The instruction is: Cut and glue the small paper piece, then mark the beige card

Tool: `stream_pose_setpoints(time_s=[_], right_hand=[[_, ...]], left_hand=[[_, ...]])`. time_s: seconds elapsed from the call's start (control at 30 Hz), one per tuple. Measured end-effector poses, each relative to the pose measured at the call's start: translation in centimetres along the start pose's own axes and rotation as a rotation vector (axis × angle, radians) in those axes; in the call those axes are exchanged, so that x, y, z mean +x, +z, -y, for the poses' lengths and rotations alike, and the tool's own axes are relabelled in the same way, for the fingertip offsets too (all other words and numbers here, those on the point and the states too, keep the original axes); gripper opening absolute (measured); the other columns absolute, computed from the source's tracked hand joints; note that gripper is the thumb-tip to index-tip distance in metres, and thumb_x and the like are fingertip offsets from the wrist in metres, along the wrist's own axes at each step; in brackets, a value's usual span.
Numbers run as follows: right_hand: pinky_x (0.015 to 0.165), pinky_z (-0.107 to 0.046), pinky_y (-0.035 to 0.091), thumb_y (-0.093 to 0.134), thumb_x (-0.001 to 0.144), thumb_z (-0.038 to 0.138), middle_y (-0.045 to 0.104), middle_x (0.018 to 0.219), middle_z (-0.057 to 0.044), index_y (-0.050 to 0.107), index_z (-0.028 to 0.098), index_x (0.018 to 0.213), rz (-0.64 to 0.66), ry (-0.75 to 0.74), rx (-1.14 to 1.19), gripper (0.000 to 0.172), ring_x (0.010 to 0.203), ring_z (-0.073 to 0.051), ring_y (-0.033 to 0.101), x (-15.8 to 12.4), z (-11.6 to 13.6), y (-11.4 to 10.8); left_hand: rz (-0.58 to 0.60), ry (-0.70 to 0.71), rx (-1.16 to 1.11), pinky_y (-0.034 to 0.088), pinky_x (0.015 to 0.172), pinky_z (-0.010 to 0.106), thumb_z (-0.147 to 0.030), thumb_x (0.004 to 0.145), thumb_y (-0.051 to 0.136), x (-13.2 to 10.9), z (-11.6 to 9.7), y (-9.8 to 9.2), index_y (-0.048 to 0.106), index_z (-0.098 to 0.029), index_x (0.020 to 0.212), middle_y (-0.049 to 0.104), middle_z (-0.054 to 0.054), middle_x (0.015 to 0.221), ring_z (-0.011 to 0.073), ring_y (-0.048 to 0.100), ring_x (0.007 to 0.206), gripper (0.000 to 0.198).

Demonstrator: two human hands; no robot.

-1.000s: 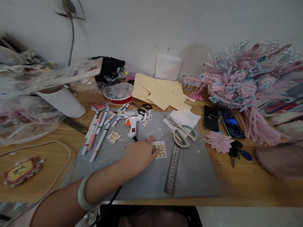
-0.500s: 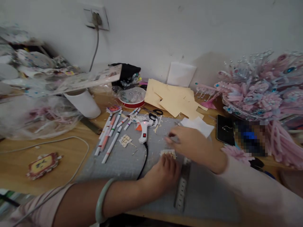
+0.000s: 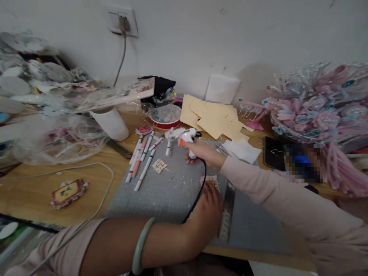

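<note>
Fingers wrapped round its handle, my right hand (image 3: 205, 151) grips a white hot glue gun (image 3: 188, 138) with an orange trigger and a lit red light. The nozzle end points left, and a marker sticks out beneath it. My left hand (image 3: 207, 203) is closed over a small cream piece with brown line drawing (image 3: 212, 179), its fingertips pressing it against the grey cutting mat (image 3: 161, 203). A metal ruler (image 3: 227, 214) lies just right of this hand. Another drawn cut-out (image 3: 160, 165) lies on the mat to the left.
Several markers (image 3: 145, 168) lie at the mat's left. The gun's black cord (image 3: 198, 195) runs past my left hand. Cream card sheets (image 3: 215, 117), a red-rimmed dish (image 3: 165, 117), a white cup (image 3: 110, 124), a phone (image 3: 274, 153) and pink ornaments (image 3: 316, 111) stand around. A grey cable (image 3: 106, 191) crosses the left side.
My right hand has moved left and away from me and taken hold of the glue gun, which is now lifted. My left hand stays on the drawn piece. The view has shifted slightly.
</note>
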State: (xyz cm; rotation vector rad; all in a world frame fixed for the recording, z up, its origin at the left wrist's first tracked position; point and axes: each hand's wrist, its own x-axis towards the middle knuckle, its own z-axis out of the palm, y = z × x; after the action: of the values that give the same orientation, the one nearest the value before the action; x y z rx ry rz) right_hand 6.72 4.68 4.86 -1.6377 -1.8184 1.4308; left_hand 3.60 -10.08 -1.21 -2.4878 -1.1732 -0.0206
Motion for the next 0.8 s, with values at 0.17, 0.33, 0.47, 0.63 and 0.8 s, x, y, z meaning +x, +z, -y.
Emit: stream_pose_setpoints(time_s=[0.17, 0.33, 0.47, 0.63, 0.8], right_hand=[[0.05, -0.017, 0.049, 0.026, 0.091, 0.023, 0.054, 0.052, 0.002, 0.04, 0.019, 0.074, -0.256, -0.147, 0.663, 0.022, 0.052, -0.009, 0.057, -0.7, 4.1, -3.7], [0.055, -0.013, 0.046, 0.04, 0.084, 0.027, 0.055, 0.063, 0.005, 0.041, 0.02, 0.079, -0.45, -0.475, 1.052, 0.008, 0.054, -0.004, 0.056, -3.4, 6.4, -9.7], [0.055, -0.016, 0.042, 0.037, 0.085, 0.025, 0.049, 0.061, 0.007, 0.044, 0.021, 0.074, -0.532, -0.499, 1.0, 0.014, 0.053, -0.003, 0.054, -7.3, 4.3, -12.1], [0.043, -0.021, 0.036, 0.049, 0.074, 0.019, 0.053, 0.057, 0.003, 0.053, 0.021, 0.065, -0.602, -0.26, 0.626, 0.01, 0.047, -0.009, 0.048, -11.5, -1.4, -9.9], [0.043, -0.026, 0.036, 0.054, 0.073, 0.034, 0.05, 0.047, -0.002, 0.055, 0.022, 0.047, -0.318, -0.038, 0.485, 0.028, 0.045, -0.014, 0.044, -13.2, -6.4, -6.8]], left_hand=[[0.066, -0.022, 0.049, 0.046, 0.083, 0.039, -0.021, 0.078, 0.047, 0.3, -0.7, -0.7, 0.056, -0.004, 0.114, 0.056, 0.022, 0.116, 0.0328, 0.055, 0.106, 0.041], [0.083, 0.018, 0.038, 0.046, 0.083, 0.041, -0.025, 0.078, 0.047, 0.2, -0.4, -0.9, 0.054, -0.005, 0.116, 0.056, 0.023, 0.117, 0.0344, 0.054, 0.107, 0.043], [0.042, 0.058, -0.018, 0.047, 0.078, 0.038, -0.024, 0.083, 0.043, 0.1, 0.5, -0.5, 0.054, -0.002, 0.115, 0.055, 0.023, 0.116, 0.0343, 0.054, 0.106, 0.04], [-0.028, 0.065, -0.144, 0.047, 0.079, 0.039, -0.032, 0.087, 0.038, 0.0, 1.3, 0.4, 0.055, -0.003, 0.114, 0.053, 0.022, 0.12, 0.0346, 0.052, 0.108, 0.044], [0.052, 0.086, -0.251, 0.048, 0.077, 0.04, -0.042, 0.085, 0.041, 0.0, 1.7, 1.0, 0.057, -0.006, 0.113, 0.05, 0.02, 0.125, 0.0361, 0.05, 0.11, 0.049]])
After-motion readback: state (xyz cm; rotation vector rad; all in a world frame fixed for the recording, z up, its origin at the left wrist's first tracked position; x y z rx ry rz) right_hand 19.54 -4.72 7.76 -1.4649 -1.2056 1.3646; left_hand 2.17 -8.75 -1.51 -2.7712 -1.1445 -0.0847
